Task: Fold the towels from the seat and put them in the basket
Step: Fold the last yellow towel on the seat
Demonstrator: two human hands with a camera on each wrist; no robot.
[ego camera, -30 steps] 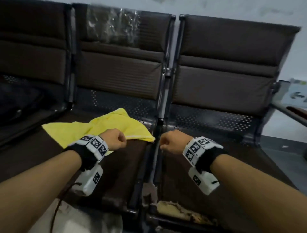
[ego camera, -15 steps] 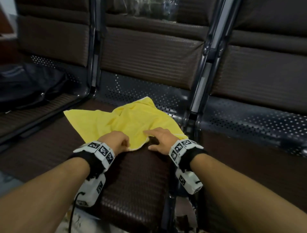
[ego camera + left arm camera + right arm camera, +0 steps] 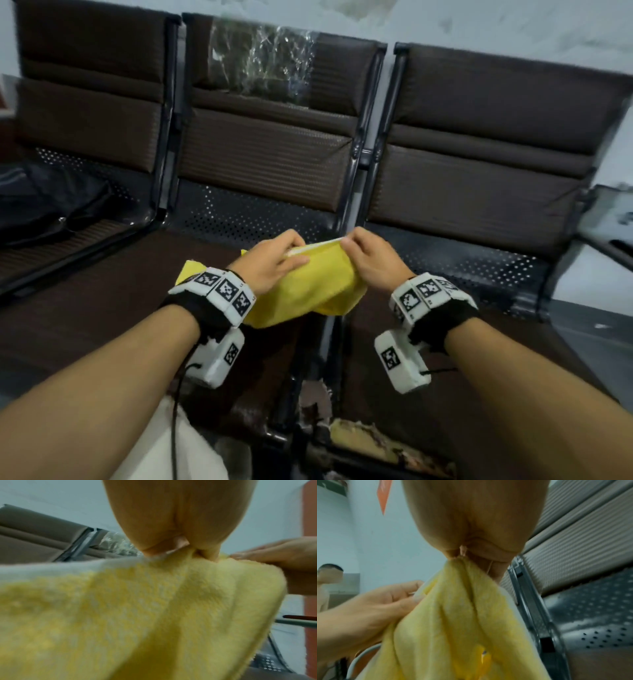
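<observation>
A yellow towel (image 3: 308, 291) with a white edge hangs between my two hands above the middle brown seat (image 3: 85, 308). My left hand (image 3: 274, 260) pinches its upper edge on the left, and my right hand (image 3: 366, 260) pinches the same edge on the right. The cloth droops below them in loose folds. In the left wrist view the towel (image 3: 120, 615) fills the lower frame under my pinching fingers (image 3: 171, 545). In the right wrist view the towel (image 3: 462, 615) hangs bunched from my right fingers (image 3: 471, 551). No basket is in view.
A row of brown padded seats with metal frames (image 3: 363, 157) runs across the view. A black bag (image 3: 44, 205) lies on the left seat. Plastic wrap (image 3: 260, 61) covers part of the middle backrest. Torn padding (image 3: 376, 442) shows at the front edge. Another person (image 3: 325, 585) stands far off.
The towel lay spread on the seat with my hands at its near edge; now both hands have lifted it by its edge and it hangs between them.
</observation>
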